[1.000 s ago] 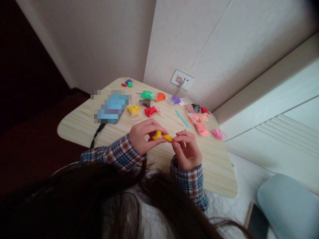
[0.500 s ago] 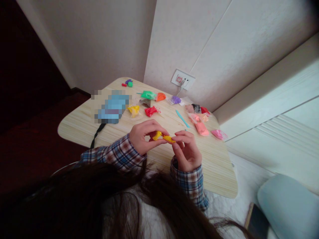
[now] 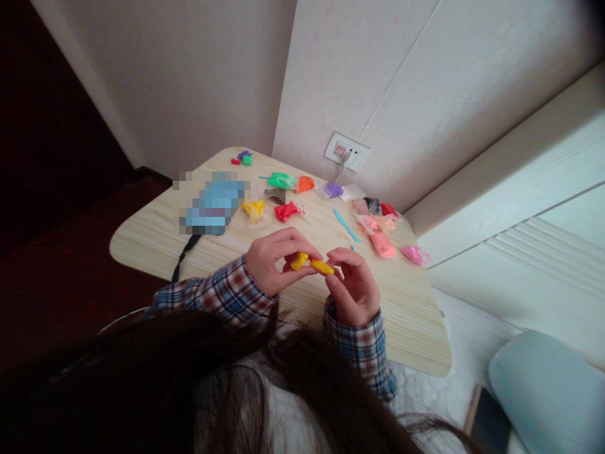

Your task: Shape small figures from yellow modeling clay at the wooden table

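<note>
My left hand (image 3: 276, 260) pinches a small oblong piece of yellow clay (image 3: 322, 268) with a bumpy surface between thumb and fingertips. A second lump of yellow clay (image 3: 299, 261) sits further back inside the same hand. At the oblong piece's other end, my right hand (image 3: 357, 287) has its bent thumb and fingers around the tip; how firmly they press cannot be seen. Both hands are above the front half of the wooden table (image 3: 406, 334). Beyond them lie a bag of yellow clay (image 3: 254, 210), a red clay packet (image 3: 286, 212) and a light-blue plastic knife (image 3: 346, 225).
Green (image 3: 282, 181), orange (image 3: 305, 183) and purple clay packets (image 3: 333, 190) lie along the back. Pink and coral packets (image 3: 382, 244) are at the right. Small clay shapes (image 3: 245, 159) sit in the far left corner. A blurred-out blue object (image 3: 215, 205) has a black strap.
The yellow oblong piece has turned slightly, showing more of its bumpy side. My right fingers have shifted a little and spread slightly. Objects on the table have stayed put.
</note>
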`<state>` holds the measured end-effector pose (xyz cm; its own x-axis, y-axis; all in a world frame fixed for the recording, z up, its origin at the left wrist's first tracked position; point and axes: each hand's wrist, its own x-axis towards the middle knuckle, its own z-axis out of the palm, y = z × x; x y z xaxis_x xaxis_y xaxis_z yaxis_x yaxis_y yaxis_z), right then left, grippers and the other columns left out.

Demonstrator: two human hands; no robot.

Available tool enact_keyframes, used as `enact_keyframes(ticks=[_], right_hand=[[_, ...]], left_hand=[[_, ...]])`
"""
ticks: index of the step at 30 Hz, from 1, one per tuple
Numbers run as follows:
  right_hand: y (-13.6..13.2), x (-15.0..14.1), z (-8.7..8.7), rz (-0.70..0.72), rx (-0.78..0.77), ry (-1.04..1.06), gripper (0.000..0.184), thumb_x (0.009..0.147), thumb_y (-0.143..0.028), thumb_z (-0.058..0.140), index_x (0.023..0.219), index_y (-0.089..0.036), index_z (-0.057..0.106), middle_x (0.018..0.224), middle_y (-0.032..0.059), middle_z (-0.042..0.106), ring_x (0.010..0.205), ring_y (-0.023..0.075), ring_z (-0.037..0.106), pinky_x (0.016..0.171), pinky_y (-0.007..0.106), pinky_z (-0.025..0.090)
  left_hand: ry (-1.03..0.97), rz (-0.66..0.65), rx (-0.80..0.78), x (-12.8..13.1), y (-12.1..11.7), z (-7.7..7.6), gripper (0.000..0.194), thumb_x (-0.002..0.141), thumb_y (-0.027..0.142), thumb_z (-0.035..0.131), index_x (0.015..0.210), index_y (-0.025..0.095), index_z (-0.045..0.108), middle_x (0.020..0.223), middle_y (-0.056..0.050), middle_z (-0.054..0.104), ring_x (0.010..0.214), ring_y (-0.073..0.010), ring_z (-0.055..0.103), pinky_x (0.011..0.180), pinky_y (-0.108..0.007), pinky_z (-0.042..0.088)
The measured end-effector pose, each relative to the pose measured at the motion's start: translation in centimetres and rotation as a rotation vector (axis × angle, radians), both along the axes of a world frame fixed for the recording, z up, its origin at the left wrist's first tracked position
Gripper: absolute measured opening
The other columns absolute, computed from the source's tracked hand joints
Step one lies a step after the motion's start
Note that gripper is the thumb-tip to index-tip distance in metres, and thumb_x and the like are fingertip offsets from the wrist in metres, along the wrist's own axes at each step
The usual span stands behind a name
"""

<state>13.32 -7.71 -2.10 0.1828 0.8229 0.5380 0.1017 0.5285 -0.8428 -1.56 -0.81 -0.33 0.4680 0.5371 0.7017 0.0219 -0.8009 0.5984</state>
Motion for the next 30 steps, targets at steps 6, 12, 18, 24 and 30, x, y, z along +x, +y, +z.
enact_keyframes(ticks=[6,12,18,24,30], right_hand=[[0.0,0.0,0.02,0.009,0.013,0.017,0.021,0.076,-0.02,0.055,0.096,-0.025,0.059,0.094,0.0033,0.053,0.077,0.0141,0.054,0.065,0.028,0.05],[0.08,0.05,-0.02,-0.049,0.039,-0.004,0.018,0.078,-0.019,0.053,0.094,-0.024,0.06,0.091,0.0029,0.054,0.075,0.0135,0.054,0.065,0.028,0.048],[0.19,0.08,-0.13,-0.051,0.038,-0.019,0.018,0.078,-0.02,0.053,0.094,-0.025,0.059,0.091,0.002,0.054,0.075,0.0132,0.054,0.066,0.028,0.048],[-0.19,0.19,-0.09,-0.15,0.061,-0.045,0.014,0.081,-0.024,0.051,0.092,-0.023,0.059,0.091,0.0047,0.055,0.084,0.0172,0.055,0.066,0.031,0.048],[-0.01,0.19,-0.09,-0.275,0.16,-0.356,0.015,0.078,-0.017,0.057,0.09,-0.025,0.062,0.094,0.0052,0.056,0.091,0.0199,0.055,0.074,0.038,0.05]], left_hand=[[-0.005,-0.005,0.034,-0.01,0.0,0.01,0.014,0.076,0.022,0.067,0.087,0.013,0.067,0.079,-0.004,0.063,0.053,-0.0046,0.049,0.05,-0.015,0.044],[0.002,0.005,0.041,0.01,0.06,0.02,0.014,0.076,0.022,0.068,0.087,0.013,0.067,0.079,-0.004,0.062,0.055,-0.0053,0.05,0.051,-0.016,0.045],[0.001,0.0,0.059,-0.05,0.04,0.04,0.015,0.076,0.022,0.068,0.087,0.013,0.067,0.08,-0.004,0.063,0.056,-0.0057,0.052,0.051,-0.016,0.045],[0.015,0.004,0.064,-0.04,0.08,-0.08,0.015,0.077,0.024,0.067,0.087,0.013,0.067,0.08,-0.005,0.064,0.06,-0.0074,0.055,0.053,-0.017,0.047],[0.031,0.004,0.091,0.08,0.17,-0.17,0.014,0.078,0.024,0.064,0.087,0.013,0.066,0.08,-0.005,0.063,0.053,-0.0054,0.051,0.05,-0.016,0.046]])
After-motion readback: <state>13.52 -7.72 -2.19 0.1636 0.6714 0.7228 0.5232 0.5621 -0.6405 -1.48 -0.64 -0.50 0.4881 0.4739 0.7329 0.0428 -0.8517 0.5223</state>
